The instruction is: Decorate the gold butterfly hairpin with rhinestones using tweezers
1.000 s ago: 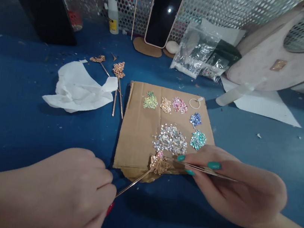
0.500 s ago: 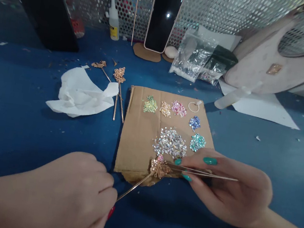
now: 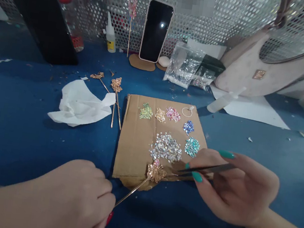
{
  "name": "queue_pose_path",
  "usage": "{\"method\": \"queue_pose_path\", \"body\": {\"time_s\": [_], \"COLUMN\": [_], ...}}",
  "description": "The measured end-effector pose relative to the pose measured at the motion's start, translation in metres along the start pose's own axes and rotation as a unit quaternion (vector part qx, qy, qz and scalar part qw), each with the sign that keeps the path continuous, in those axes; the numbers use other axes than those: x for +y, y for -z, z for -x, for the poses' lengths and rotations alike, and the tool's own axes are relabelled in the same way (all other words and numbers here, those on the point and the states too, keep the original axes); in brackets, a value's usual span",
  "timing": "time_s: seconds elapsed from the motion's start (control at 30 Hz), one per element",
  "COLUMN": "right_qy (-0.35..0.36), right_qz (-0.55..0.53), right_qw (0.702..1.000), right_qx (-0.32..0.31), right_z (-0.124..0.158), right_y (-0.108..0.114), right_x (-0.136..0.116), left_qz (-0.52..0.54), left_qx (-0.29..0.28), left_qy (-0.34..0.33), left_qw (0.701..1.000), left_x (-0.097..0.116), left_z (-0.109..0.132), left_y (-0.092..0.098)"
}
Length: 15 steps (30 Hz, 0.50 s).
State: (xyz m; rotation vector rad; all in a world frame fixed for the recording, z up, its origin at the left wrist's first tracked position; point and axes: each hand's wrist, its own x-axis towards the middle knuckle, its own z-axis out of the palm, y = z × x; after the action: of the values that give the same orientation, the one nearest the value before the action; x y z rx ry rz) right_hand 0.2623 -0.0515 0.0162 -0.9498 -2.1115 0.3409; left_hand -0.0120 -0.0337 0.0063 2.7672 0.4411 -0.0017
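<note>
My left hand point(image 3: 81, 194) is closed round the thin stem of a gold flower hairpin point(image 3: 156, 172). The hairpin's flower head, with a pink stone on it, lies over the near edge of a cardboard sheet point(image 3: 133, 145). In my right hand point(image 3: 238, 186) are dark tweezers point(image 3: 203, 170), held between thumb and fingers. Their tips point left, a little to the right of the flower head; whether they hold anything is too small to tell. Just beyond the flower lies a pile of silver rhinestones point(image 3: 166, 147), with teal rhinestones point(image 3: 192, 146) close to my right fingers.
Small piles of green point(image 3: 146, 111), pink point(image 3: 173, 114) and blue rhinestones point(image 3: 188, 127) lie farther back on the cardboard. A crumpled tissue point(image 3: 82, 104) and gold hairpins point(image 3: 117, 85) are at left. Behind stand a glue bottle point(image 3: 110, 36), a phone point(image 3: 156, 31) and a handbag point(image 3: 243, 70).
My right hand has drawn the tweezers slightly right, away from the flower head, and turned them. My left hand still holds the stem. The whole view has tilted up a little.
</note>
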Motion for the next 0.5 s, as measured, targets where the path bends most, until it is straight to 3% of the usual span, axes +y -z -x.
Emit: {"method": "queue_pose_path", "body": {"time_s": [0.17,0.27,0.37,0.5], "right_qy": [0.031,0.071,0.067,0.057], "right_qz": [0.103,0.104,0.107,0.120], "right_qw": [0.992,0.987,0.983,0.982], "right_qx": [-0.058,-0.095,-0.135,-0.136], "right_z": [-0.0031,-0.0062,-0.0081,-0.0065], "right_y": [0.0043,0.0047,0.0060,0.0073], "right_x": [0.0003,0.0010,0.0013,0.0001], "left_qz": [0.009,0.005,0.004,-0.010], "left_qx": [0.008,0.009,0.010,0.017], "left_qy": [0.006,0.004,0.009,0.009], "left_qw": [1.000,1.000,1.000,1.000], "left_x": [0.0003,-0.0001,-0.0012,-0.0023], "left_z": [0.0006,0.0013,0.0037,0.0066], "left_y": [-0.0011,-0.0021,-0.0046,-0.0079]}}
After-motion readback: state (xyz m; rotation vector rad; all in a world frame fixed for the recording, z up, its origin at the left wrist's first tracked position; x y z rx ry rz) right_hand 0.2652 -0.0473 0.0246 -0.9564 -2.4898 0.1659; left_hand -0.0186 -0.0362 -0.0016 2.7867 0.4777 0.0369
